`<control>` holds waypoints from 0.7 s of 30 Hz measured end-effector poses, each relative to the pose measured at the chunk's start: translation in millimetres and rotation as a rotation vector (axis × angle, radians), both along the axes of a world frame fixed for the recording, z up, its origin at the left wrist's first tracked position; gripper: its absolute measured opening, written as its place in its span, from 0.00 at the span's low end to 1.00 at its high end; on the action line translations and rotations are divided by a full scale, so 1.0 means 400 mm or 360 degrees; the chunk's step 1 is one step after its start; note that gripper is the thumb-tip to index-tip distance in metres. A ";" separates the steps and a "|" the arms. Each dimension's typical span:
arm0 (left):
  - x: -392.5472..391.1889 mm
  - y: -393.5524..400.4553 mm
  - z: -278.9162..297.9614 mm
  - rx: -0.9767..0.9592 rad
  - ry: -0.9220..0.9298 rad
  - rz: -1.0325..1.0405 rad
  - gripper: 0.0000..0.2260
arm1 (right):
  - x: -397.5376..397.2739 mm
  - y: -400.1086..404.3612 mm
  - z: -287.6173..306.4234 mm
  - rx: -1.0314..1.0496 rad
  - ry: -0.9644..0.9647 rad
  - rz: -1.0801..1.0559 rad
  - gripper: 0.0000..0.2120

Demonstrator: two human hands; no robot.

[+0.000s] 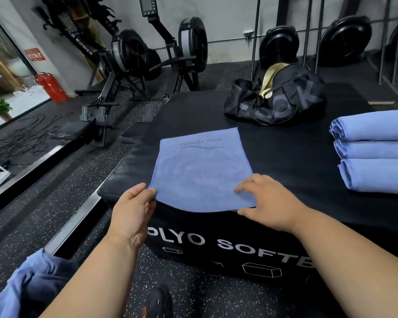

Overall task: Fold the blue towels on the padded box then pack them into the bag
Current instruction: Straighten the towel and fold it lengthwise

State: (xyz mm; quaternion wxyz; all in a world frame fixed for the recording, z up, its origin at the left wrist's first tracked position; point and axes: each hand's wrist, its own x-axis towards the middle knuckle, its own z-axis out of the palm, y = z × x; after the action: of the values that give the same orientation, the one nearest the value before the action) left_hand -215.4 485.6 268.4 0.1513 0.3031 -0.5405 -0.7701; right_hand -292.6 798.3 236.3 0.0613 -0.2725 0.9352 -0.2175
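A blue towel (200,171) printed "YOGA FITNESS" lies flat on the black padded box (285,157), its near edge hanging slightly over the front. My left hand (133,210) pinches the towel's near left corner. My right hand (269,200) grips the near right corner, fingers on top and thumb below the edge. Three folded blue towels (375,152) lie side by side at the box's right edge. A black duffel bag (276,97) with a pale lining stands open at the far side of the box.
More blue cloth (30,278) hangs at my lower left. Rowing machines (133,56) stand behind the box on the speckled floor. A red fire extinguisher (51,86) is by the window at left. Weight plates (345,42) and rack bars stand at the back right.
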 end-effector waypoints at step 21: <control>-0.050 0.123 0.058 -0.0347 0.0136 -0.0118 0.12 | -0.031 0.104 -0.008 -0.0244 -0.0101 -0.0063 0.15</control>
State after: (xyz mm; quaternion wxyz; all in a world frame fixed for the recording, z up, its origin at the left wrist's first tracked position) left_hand -235.5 535.0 291.5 0.1777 0.2316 -0.6249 -0.7241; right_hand -304.8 839.7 233.0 0.0657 -0.2507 0.9186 -0.2982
